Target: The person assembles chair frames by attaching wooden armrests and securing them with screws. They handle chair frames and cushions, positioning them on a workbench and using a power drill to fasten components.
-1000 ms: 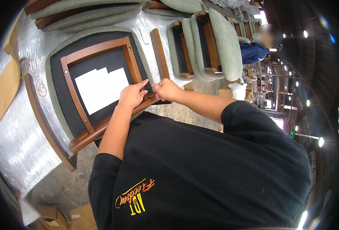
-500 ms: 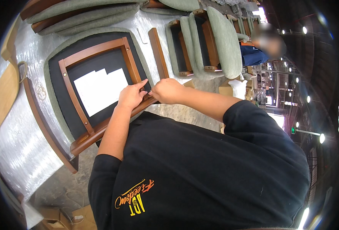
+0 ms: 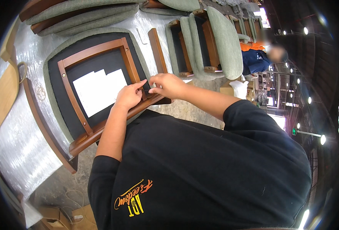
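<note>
Black T-shirt (image 3: 211, 172) with yellow and orange print fills the near side. Left hand (image 3: 129, 96) lies on the near right corner of the wood frame (image 3: 129, 63); index out straight, thumb apart from it, other fingers tucked out of sight, so can't tell if its grip is on anything. Right hand (image 3: 167, 86) just beside it, grip pinched on a small silvery piece (image 3: 154, 85), mostly covered by the fingers; can't tell what kind. Brown rail (image 3: 100, 132) runs along the near side of the frame, below both hands. Frame sits on the black underside of an upturned green seat (image 3: 50, 82), which is on the bench (image 3: 27, 142), covered in clear film. White paper (image 3: 100, 90) lies inside the frame. Left of the seat: long curved wood bar (image 3: 43, 119), then a pale wood part (image 3: 1, 101). Right of the seat: loose brown bar (image 3: 158, 50), with a thin bent rod (image 3: 140, 36) between. Farther out, stacked green seats (image 3: 227, 46) on the right, more padded seats (image 3: 89, 21) at upper left. Beyond, a co-worker in dark blue (image 3: 254, 61).
</note>
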